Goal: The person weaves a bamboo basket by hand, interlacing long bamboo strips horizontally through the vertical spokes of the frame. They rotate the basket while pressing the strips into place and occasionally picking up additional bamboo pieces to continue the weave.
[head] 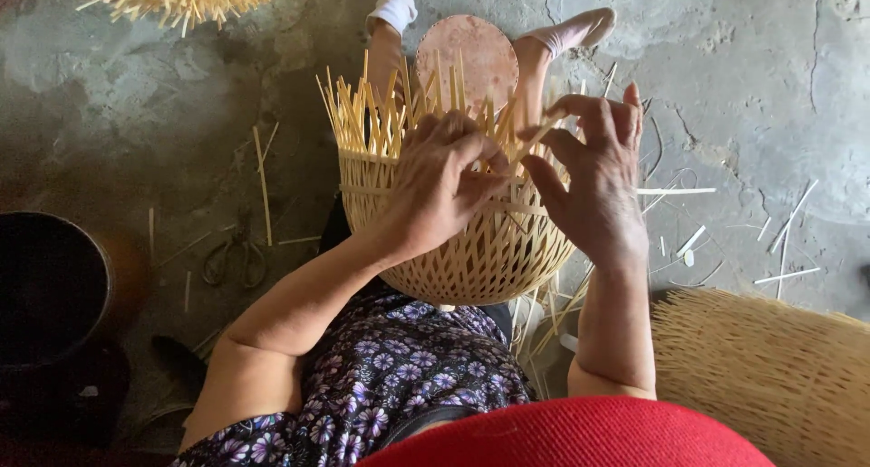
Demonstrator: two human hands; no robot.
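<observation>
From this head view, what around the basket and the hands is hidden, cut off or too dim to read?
- Basket: the inside and the rim under both hands are hidden by the left hand and right hand.
- Right hand's fingertip grip on the strip: too small to tell.
- Scissors: dim in shadow, blades unclear.
- Dark tub: cut by the left edge.
- Finished weave: cut by the right and bottom edges.

I see the half-woven basket (pixel 462 240) centre, on my lap. Left hand (pixel 439 182) on its left rim, right hand (pixel 594 182) on its right. Scissors (pixel 234 254) on floor left of basket. Round disc (pixel 467 59) beyond it. Finished basket (pixel 770 367) lower right.
</observation>
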